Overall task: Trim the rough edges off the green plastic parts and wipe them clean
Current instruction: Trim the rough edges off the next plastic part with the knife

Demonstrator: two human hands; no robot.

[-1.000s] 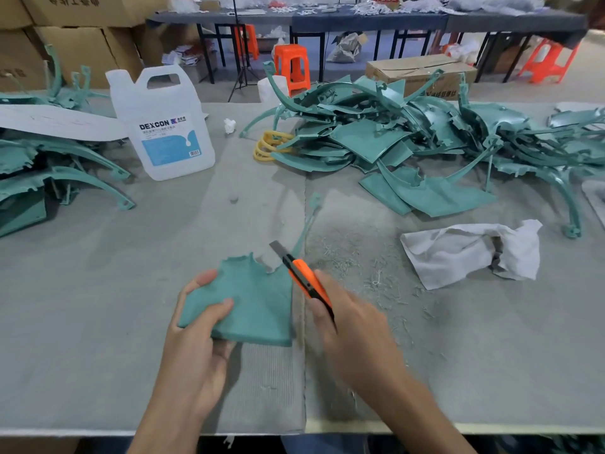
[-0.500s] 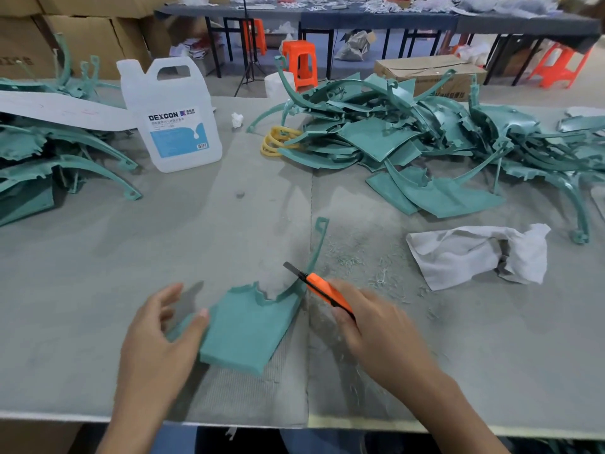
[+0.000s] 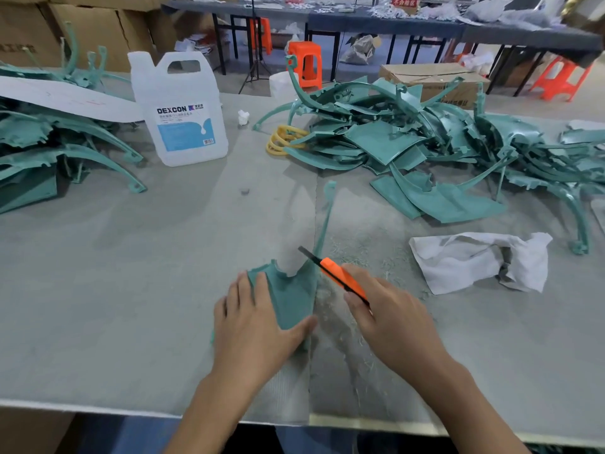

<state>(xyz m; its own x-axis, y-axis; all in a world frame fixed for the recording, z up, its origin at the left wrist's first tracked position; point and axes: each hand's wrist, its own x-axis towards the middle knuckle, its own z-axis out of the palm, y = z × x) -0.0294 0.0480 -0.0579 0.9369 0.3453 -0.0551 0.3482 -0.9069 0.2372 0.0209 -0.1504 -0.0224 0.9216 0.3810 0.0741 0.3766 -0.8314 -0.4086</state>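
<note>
A green plastic part lies on the grey table near the front edge, its thin curved arm reaching away from me. My left hand lies over its broad flat end, fingers on top and thumb along the part's near right edge. My right hand grips an orange utility knife. The knife's dark blade touches the part where the arm meets the flat end. A crumpled white cloth lies to the right.
A large heap of green parts fills the back right, another pile sits at the left. A white DEXCON jug stands at the back. Yellow rings lie by the heap. Plastic shavings litter the table's middle.
My left hand has moved onto the part and now holds it down. The part has turned and shifted right. The knife blade has come up against the part's edge.
</note>
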